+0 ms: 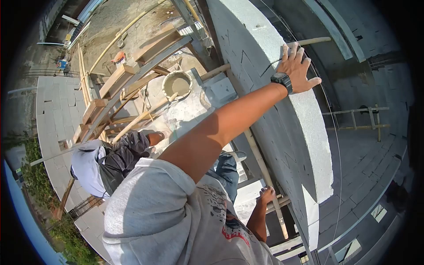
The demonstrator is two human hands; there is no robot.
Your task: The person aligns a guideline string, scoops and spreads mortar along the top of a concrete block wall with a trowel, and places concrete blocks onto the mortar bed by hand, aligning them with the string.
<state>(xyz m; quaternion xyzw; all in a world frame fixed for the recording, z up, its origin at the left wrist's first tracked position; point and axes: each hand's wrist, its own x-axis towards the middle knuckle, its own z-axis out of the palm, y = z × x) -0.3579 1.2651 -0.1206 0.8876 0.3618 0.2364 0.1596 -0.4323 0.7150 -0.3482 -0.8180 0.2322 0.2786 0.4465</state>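
My left hand [297, 70], wearing a black wristwatch [282, 83], lies with fingers spread on the top edge of a pale block wall [309, 128]. Nothing is in its grasp. A thin string [338, 176] runs down past the wall's far side. Lower down, my right hand [267, 194] is closed at a bamboo pole [264, 165] beside the wall, seemingly wrapped round it; the fingers are small and partly hidden. A whitish block [249, 191] lies just left of that hand.
A bucket of grey mortar [178, 84] stands on the dusty platform [176, 117]. Another person [117, 161] is bent over at left, near timber formwork [121, 84] and a long wooden pole [143, 115]. Beyond the wall lies a lower level with a bamboo frame [357, 127].
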